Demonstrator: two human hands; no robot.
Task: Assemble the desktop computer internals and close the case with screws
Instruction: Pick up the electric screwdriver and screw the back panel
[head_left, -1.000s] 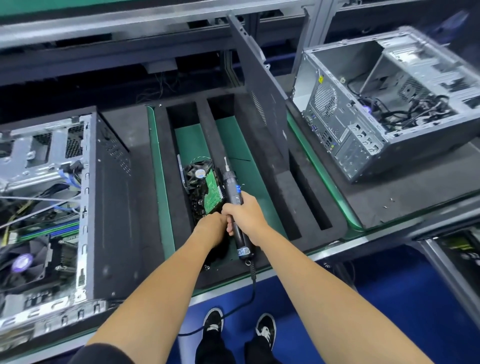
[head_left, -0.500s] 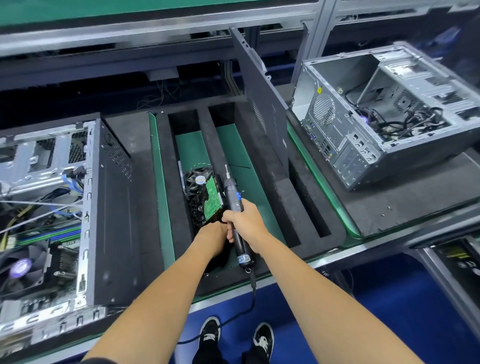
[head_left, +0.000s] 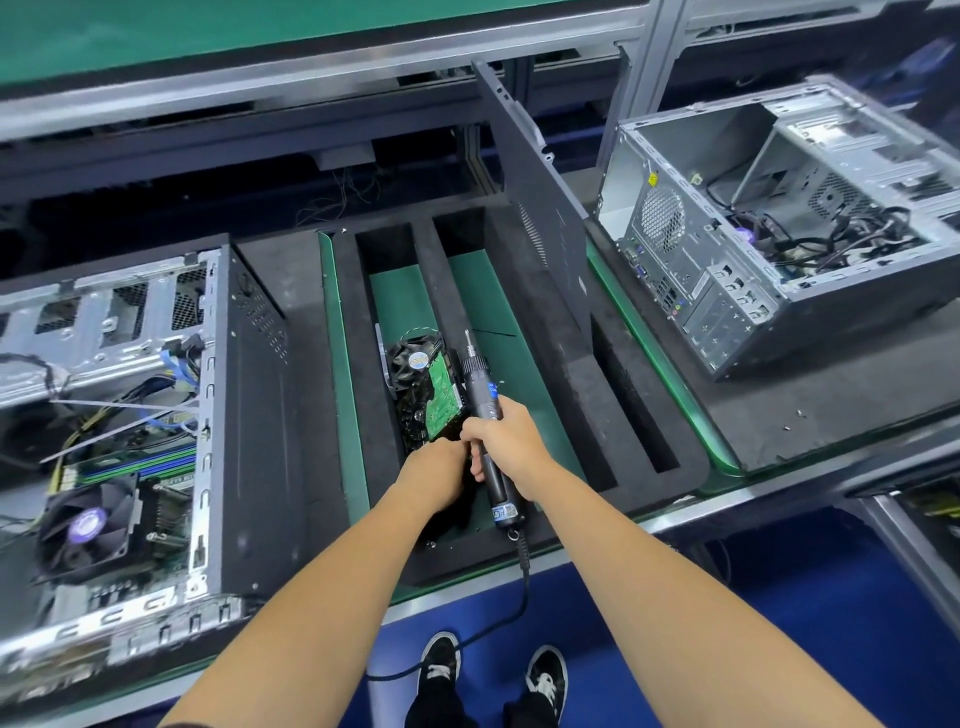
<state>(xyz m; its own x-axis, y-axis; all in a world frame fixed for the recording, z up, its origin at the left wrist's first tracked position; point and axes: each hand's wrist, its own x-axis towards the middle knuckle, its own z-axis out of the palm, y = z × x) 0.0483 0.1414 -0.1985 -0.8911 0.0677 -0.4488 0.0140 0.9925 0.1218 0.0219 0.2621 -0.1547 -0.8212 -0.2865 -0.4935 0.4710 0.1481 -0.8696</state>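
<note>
My right hand (head_left: 511, 441) is near the centre of the frame, and its fingers are curled around the black electric screwdriver (head_left: 483, 410), which points up the frame with its bit over the green floor of the foam tray (head_left: 566, 395). Its cable (head_left: 522, 582) hangs from the lower end and goes down toward the blue floor (head_left: 779, 597), where I see my two black shoes (head_left: 488, 675). My left hand (head_left: 434, 470) is just beside the right one, touching it, and reaches into the left slot of the tray at the lower end of the parts lying there; I cannot tell if its fingers grip anything, because the back of the hand hides them. In this slot are a hard drive (head_left: 441, 392) with its green circuit board up and a black fan (head_left: 413, 358) just above it in the frame. At the left of the frame, an open computer case (head_left: 156, 415) lies on the tabletop (head_left: 831, 421), with a cooler fan (head_left: 85, 525) and wires inside. A dark side panel (head_left: 535, 197) stands upright in the tray, right of centre. At the upper right, a second open case (head_left: 769, 218) lies with black cables inside, and some small screws (head_left: 795, 420) are on the mat below it.
</note>
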